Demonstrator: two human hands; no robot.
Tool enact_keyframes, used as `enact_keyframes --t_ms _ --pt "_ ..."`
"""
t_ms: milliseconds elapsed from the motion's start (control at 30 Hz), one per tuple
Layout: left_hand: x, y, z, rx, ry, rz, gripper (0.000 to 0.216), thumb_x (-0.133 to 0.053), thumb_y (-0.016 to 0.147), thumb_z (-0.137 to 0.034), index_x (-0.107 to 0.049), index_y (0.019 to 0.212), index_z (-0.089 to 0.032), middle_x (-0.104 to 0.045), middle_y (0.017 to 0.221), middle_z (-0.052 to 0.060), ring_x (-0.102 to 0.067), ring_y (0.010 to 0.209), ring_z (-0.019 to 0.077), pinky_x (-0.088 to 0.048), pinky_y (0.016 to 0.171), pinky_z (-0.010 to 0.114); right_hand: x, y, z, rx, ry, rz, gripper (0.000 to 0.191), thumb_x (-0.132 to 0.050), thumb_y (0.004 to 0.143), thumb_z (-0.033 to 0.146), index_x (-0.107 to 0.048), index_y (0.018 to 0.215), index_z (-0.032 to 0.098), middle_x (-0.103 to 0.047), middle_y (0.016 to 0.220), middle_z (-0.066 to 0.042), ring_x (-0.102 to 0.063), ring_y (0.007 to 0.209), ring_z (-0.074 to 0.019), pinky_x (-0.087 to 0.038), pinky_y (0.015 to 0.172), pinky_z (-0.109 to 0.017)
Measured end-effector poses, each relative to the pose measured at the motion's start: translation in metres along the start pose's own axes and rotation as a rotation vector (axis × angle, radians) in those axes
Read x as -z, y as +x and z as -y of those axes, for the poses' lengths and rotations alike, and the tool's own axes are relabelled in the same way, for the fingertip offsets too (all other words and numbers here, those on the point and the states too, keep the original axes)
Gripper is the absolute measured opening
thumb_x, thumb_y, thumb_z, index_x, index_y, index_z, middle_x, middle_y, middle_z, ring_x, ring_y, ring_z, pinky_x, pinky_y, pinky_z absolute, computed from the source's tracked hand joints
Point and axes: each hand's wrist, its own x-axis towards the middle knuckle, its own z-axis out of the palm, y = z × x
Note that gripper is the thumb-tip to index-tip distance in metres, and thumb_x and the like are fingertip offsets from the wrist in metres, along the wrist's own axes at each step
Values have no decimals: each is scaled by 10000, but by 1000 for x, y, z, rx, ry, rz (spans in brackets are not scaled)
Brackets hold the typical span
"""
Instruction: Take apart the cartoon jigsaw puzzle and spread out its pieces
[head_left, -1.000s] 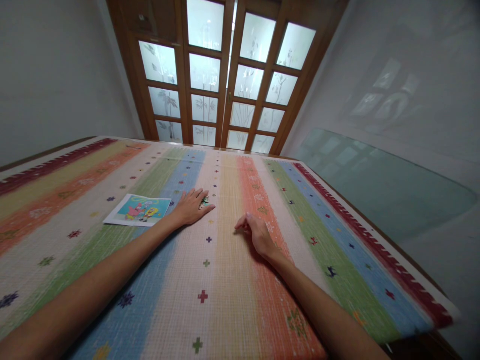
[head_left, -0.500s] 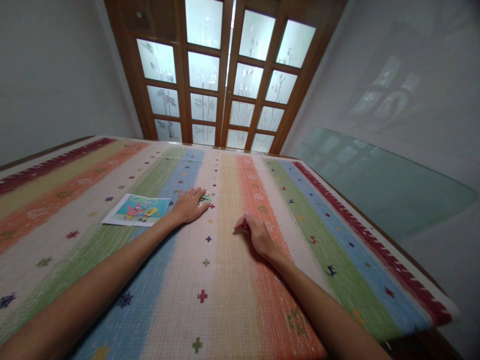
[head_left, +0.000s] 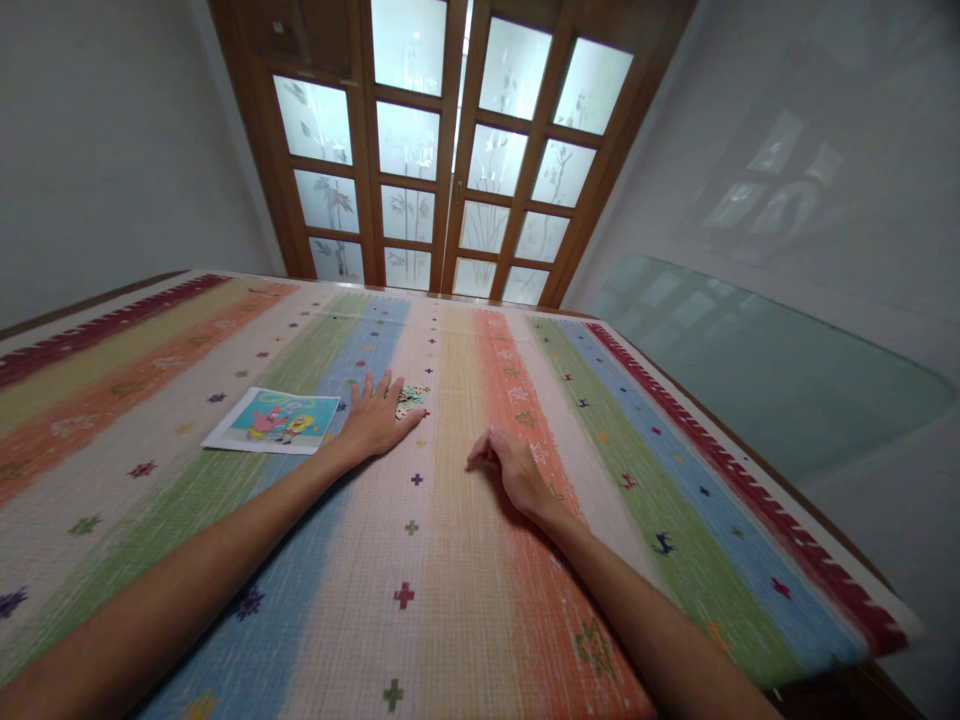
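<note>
My left hand (head_left: 376,417) lies flat on the striped tablecloth (head_left: 450,560) with its fingers spread. Just right of its fingertips sits a small heap of puzzle pieces (head_left: 409,397), partly hidden by the fingers. A cartoon picture card (head_left: 274,420) lies flat to the left of that hand. My right hand (head_left: 512,467) rests on the cloth a short way to the right, its fingers curled in loosely; whether anything is inside them does not show.
The table's right edge (head_left: 757,500) runs diagonally, with a pale glass panel (head_left: 757,370) beyond it. Wooden doors with frosted panes (head_left: 450,150) stand behind the table's far edge.
My left hand has drawn back a little from the puzzle pieces and spread its fingers, uncovering more of the heap. The right hand has barely moved.
</note>
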Motion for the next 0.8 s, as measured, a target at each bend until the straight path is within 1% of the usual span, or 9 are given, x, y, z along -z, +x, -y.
enact_keyframes --t_ms 100,167,233,333,400,500,633,700,800 --pt "-1 5 2 -54 -15 -5 772 -416 970 -651 -423 1524 -113 -321 1639 222 -240 1516 468 -273 1183 629 0 0 1 -4 -5 6 690 -333 1017 669 -710 674 203 -644 682 -59 -555 683 -198 -429 716 -352" --pt "-1 8 3 -91 -24 -3 746 -429 975 -622 -419 1525 -117 -326 1641 207 -251 1523 432 -281 1198 579 -1 0 1 -7 -1 9 687 -334 1020 659 -710 671 201 -642 684 -59 -553 681 -196 -427 717 -352" --pt "1 10 3 -115 -25 3 729 -442 974 -598 -424 1524 -120 -334 1637 209 -247 1523 433 -246 1202 612 -1 0 2 -6 -1 11 683 -337 1021 651 -711 670 200 -643 683 -57 -555 682 -196 -428 725 -353" --pt "4 13 3 -151 -21 18 694 -447 970 -592 -447 1523 -172 -341 1638 193 -209 1525 468 -135 1171 739 -1 0 3 -1 -7 10 685 -332 1025 643 -713 666 201 -642 675 -55 -562 685 -196 -430 735 -355" --pt "5 15 3 -192 -22 40 652 -444 974 -582 -465 1518 -223 -349 1643 154 -200 1530 461 -115 1164 753 -1 0 4 -3 -9 10 688 -331 1026 640 -715 665 198 -643 670 -56 -564 685 -196 -431 733 -354" --pt "6 18 4 -263 -33 81 564 -425 994 -533 -521 1480 -262 -415 1616 106 -254 1526 413 -192 1190 678 0 -1 4 -13 -9 5 692 -335 1023 648 -715 666 194 -642 671 -59 -564 684 -195 -432 725 -351" --pt "7 20 5 -296 -50 91 507 -379 1023 -458 -568 1430 -222 -505 1550 120 -401 1463 360 -281 1193 587 0 -1 4 -27 -4 19 708 -334 1016 673 -713 666 187 -637 663 -57 -557 669 -187 -430 705 -340" --pt "7 19 6 -293 -61 85 494 -381 1025 -444 -581 1403 -199 -536 1520 133 -434 1442 349 -300 1188 575 0 -1 4 -27 -8 31 723 -325 1014 684 -711 663 184 -638 653 -57 -549 653 -181 -426 687 -332" --pt "6 18 6 -278 -75 73 481 -405 1016 -427 -570 1397 -186 -564 1490 138 -436 1437 362 -288 1184 621 0 0 4 -13 -23 40 732 -316 1015 688 -704 654 183 -648 654 -58 -548 638 -174 -427 678 -324"
